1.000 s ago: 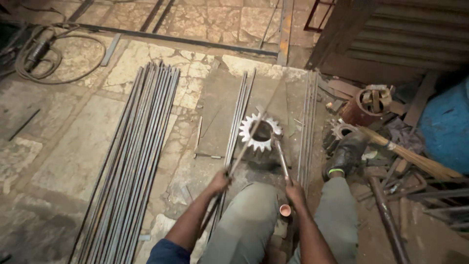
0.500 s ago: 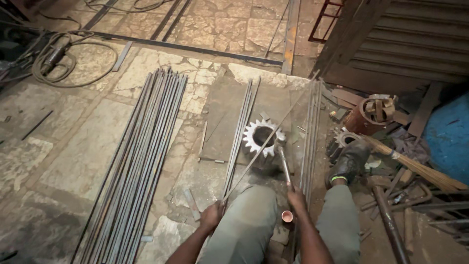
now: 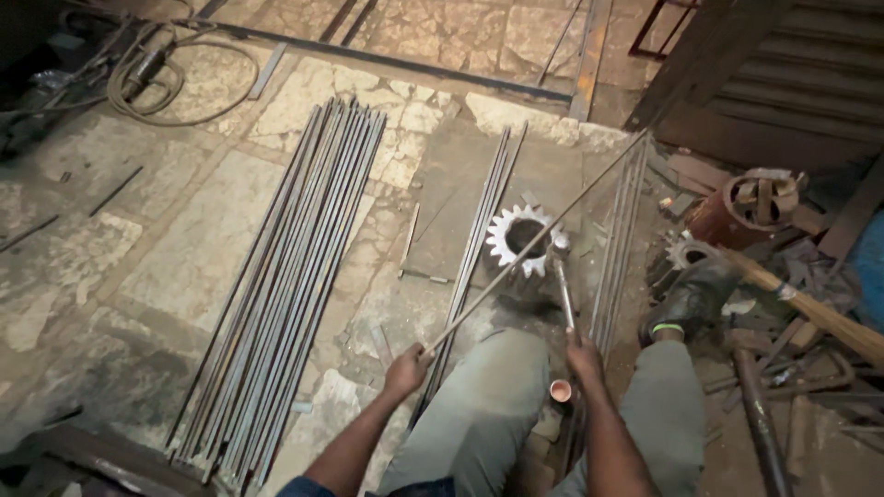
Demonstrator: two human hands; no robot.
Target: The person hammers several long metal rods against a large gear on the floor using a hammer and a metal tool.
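Both hands are clamped on tools: the left hand (image 3: 405,370) has its grip closed round the near end of a thin steel rod (image 3: 534,248), which slants up across the toothed gear (image 3: 523,241) standing on the stone floor (image 3: 184,267). The right hand (image 3: 584,357) grips a hammer (image 3: 562,285), its head resting beside the gear's rim. A large bundle of rods (image 3: 295,285) lies left, a smaller one just right of the gear, so most stock seems unworked.

Both forearms reach forward and down over the bent knees. The left hand (image 3: 407,370) is closed in a fist-like grip, knuckles up, wrist straight, out to the left of the left knee. The right hand (image 3: 584,357) is closed too, between the knees, forearm angling slightly inward.
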